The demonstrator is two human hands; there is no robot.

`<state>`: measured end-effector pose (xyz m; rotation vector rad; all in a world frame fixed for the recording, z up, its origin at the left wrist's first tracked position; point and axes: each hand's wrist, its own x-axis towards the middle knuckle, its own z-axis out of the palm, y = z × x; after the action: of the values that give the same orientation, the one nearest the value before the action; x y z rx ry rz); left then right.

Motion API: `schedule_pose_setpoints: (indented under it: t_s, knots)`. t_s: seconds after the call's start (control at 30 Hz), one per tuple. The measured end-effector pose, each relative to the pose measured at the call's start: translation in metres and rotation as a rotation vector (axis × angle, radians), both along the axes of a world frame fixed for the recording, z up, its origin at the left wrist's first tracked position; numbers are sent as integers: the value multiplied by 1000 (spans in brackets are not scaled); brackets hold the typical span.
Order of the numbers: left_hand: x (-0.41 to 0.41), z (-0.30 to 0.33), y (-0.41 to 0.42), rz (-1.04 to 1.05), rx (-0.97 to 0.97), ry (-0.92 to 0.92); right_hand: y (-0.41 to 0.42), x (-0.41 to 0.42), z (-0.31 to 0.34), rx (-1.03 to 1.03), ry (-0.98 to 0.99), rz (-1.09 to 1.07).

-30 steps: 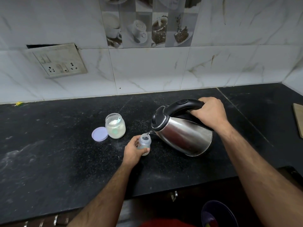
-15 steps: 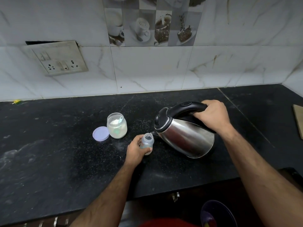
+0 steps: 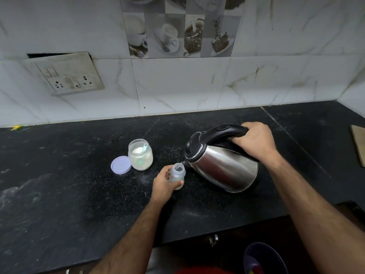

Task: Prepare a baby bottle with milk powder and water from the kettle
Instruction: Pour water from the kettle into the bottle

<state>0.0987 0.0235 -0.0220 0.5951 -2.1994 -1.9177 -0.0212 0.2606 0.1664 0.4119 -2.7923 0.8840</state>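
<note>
My left hand (image 3: 165,183) grips a small clear baby bottle (image 3: 177,174) that stands upright and open on the black counter (image 3: 59,184). My right hand (image 3: 253,140) holds the black handle of a steel kettle (image 3: 221,165), which is tilted left with its spout right over the bottle's mouth. A thin stream of water runs from the spout into the bottle. An open glass jar of white milk powder (image 3: 140,157) with a pale scoop inside stands behind and left of the bottle. Its lilac lid (image 3: 120,164) lies flat beside it.
A tiled wall with a socket panel (image 3: 67,76) backs the counter. A wooden board (image 3: 359,145) lies at the right edge. A dark purple bowl (image 3: 262,258) sits below the counter's front edge. Powder dust speckles the counter around the jar.
The kettle stays tilted over the bottle and both hands keep their grips. The view has shifted slightly, so everything sits a little lower in the picture.
</note>
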Motion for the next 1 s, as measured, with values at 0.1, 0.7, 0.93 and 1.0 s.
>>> schedule_pose_setpoints:
  t_s: [0.1,0.7,0.93,1.0]
  knots:
    - [0,-1,0,9,4,4,0,1,0,-1,0,0]
    - [2,0,1,-3,27,6,-1,8,-3,18,-7,-19]
    - [4,1,3,3,39,20,1,10,-8,10,-9,-49]
    - [4,1,2,2,34,12,0,11,-8,25,-5,-44]
